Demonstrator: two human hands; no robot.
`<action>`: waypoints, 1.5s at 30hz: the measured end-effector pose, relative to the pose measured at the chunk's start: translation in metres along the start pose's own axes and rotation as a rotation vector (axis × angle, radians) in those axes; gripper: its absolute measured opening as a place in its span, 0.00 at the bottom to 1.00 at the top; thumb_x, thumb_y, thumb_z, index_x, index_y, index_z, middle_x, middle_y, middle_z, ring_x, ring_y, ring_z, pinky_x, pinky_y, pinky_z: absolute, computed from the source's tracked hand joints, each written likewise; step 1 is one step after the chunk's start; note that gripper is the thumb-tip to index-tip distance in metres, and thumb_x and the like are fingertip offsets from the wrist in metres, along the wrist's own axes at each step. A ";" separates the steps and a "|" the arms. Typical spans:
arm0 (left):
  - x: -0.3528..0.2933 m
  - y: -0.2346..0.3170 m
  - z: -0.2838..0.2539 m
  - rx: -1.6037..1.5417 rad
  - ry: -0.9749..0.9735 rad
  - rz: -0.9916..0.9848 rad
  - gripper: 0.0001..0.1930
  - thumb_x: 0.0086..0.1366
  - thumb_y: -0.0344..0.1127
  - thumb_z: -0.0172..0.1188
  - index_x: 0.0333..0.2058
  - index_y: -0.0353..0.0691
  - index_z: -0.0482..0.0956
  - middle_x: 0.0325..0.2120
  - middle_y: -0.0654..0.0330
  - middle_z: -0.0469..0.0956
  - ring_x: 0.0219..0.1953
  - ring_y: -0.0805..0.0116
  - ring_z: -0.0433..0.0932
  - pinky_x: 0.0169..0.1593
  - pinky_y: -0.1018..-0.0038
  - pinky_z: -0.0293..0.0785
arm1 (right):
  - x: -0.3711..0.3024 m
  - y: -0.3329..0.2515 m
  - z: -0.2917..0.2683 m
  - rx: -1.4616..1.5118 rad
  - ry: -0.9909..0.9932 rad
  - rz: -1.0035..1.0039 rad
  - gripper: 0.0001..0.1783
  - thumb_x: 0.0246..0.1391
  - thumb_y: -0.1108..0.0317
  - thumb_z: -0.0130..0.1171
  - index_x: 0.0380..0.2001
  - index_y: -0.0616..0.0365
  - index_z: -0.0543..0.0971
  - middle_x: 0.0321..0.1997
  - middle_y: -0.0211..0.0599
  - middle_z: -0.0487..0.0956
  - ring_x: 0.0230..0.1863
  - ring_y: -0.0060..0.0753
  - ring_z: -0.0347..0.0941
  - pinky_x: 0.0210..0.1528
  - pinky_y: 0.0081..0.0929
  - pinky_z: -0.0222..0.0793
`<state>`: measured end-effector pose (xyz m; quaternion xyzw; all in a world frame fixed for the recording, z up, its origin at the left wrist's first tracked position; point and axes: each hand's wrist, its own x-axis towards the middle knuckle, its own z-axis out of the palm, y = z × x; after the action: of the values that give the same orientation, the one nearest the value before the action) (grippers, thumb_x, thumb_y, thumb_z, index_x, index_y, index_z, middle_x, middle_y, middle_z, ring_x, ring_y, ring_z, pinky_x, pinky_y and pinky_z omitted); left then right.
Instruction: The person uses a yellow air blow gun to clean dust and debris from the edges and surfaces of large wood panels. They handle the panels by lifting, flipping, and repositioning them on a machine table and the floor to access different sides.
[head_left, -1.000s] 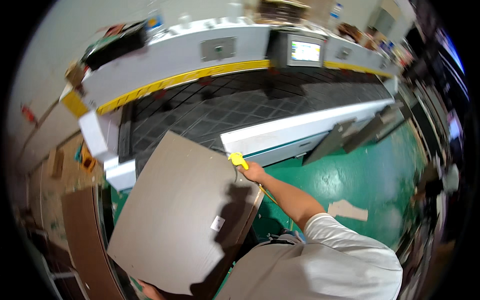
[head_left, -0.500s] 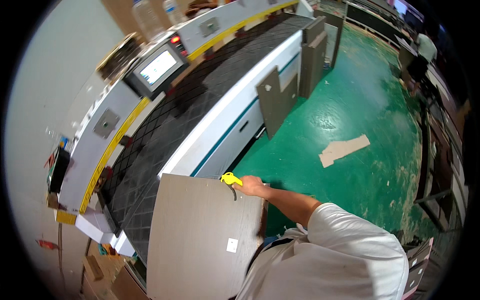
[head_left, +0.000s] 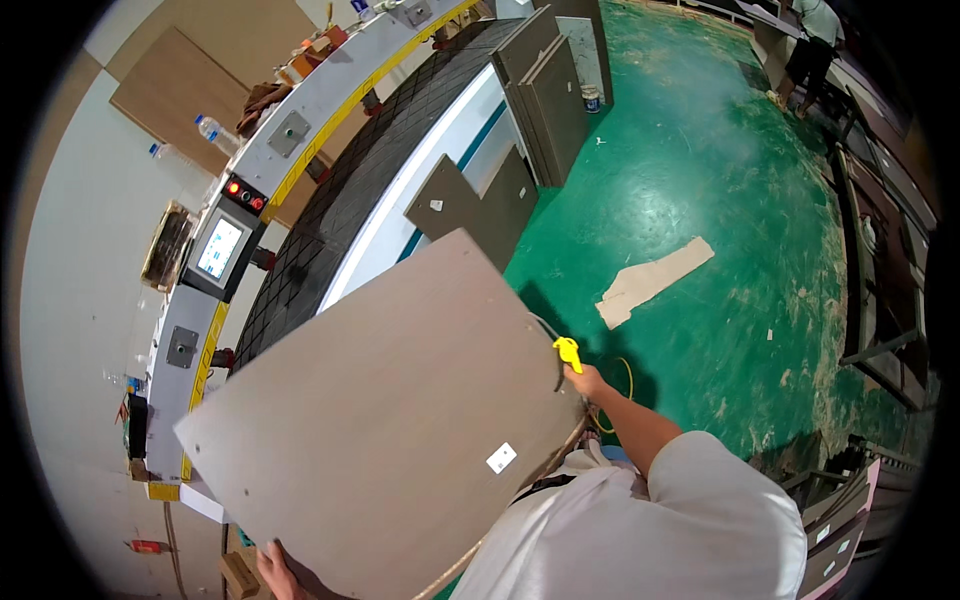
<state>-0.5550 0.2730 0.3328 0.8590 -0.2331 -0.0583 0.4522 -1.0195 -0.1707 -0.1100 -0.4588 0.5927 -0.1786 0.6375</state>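
Note:
A large grey-brown wood panel (head_left: 380,400) with a small white label (head_left: 501,458) is tilted in front of me, close to my body. At its lower left edge my left hand (head_left: 280,574) is closed on the panel, its other fingers out of sight underneath. My right hand (head_left: 586,382), at the panel's right edge, is wrapped round a yellow air blow gun (head_left: 568,354). A thin yellow hose (head_left: 630,385) loops beside that hand. Whether the right hand also grips the panel, I cannot tell.
Behind the panel runs a long machine with a dark grid bed (head_left: 400,130) and a lit control screen (head_left: 219,249). Several panels (head_left: 550,110) lean against its front. A cardboard piece (head_left: 655,282) lies on the green floor. Another person (head_left: 815,45) stands far right.
The panel has swung round and come off the machine's edge toward me. My left hand has come into view on it. My right hand and the blow gun have shifted right.

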 end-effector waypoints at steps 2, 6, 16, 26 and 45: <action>0.042 0.055 0.056 0.019 -0.204 0.018 0.26 0.76 0.45 0.58 0.59 0.27 0.69 0.47 0.55 0.79 0.46 0.67 0.77 0.50 0.70 0.74 | -0.008 0.008 -0.047 0.059 0.147 0.173 0.28 0.66 0.46 0.57 0.54 0.61 0.80 0.44 0.39 0.82 0.45 0.33 0.75 0.49 0.37 0.70; 0.066 0.175 0.175 0.004 -0.289 0.168 0.22 0.75 0.41 0.59 0.58 0.29 0.72 0.49 0.58 0.79 0.46 0.71 0.76 0.52 0.73 0.72 | 0.032 0.075 -0.098 0.204 0.207 0.285 0.28 0.67 0.48 0.56 0.58 0.59 0.77 0.48 0.39 0.81 0.48 0.36 0.74 0.50 0.41 0.70; 0.178 0.386 0.440 -0.137 -0.969 0.318 0.33 0.57 0.48 0.77 0.53 0.30 0.77 0.45 0.57 0.82 0.48 0.66 0.79 0.54 0.67 0.74 | 0.089 -0.013 -0.298 0.863 0.564 0.248 0.39 0.54 0.26 0.63 0.44 0.54 0.78 0.33 0.29 0.75 0.30 0.32 0.70 0.35 0.33 0.69; 0.186 0.663 0.763 0.109 -1.596 0.595 0.36 0.46 0.33 0.81 0.55 0.31 0.78 0.47 0.58 0.81 0.50 0.63 0.76 0.58 0.65 0.72 | 0.133 -0.009 -0.486 1.111 0.823 0.220 0.64 0.50 0.19 0.58 0.71 0.65 0.61 0.71 0.52 0.67 0.68 0.49 0.65 0.68 0.50 0.62; -0.086 0.874 1.195 0.605 -1.713 1.565 0.14 0.54 0.35 0.64 0.34 0.30 0.78 0.17 0.43 0.79 0.24 0.41 0.82 0.32 0.51 0.80 | 0.494 -0.250 -0.747 1.592 0.404 -0.148 0.42 0.64 0.31 0.50 0.66 0.54 0.68 0.69 0.44 0.69 0.64 0.51 0.70 0.64 0.60 0.68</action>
<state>-1.3067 -1.0053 0.3283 0.2377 -0.9217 -0.2630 -0.1572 -1.5123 -0.9595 -0.1112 0.1337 0.3602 -0.6658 0.6397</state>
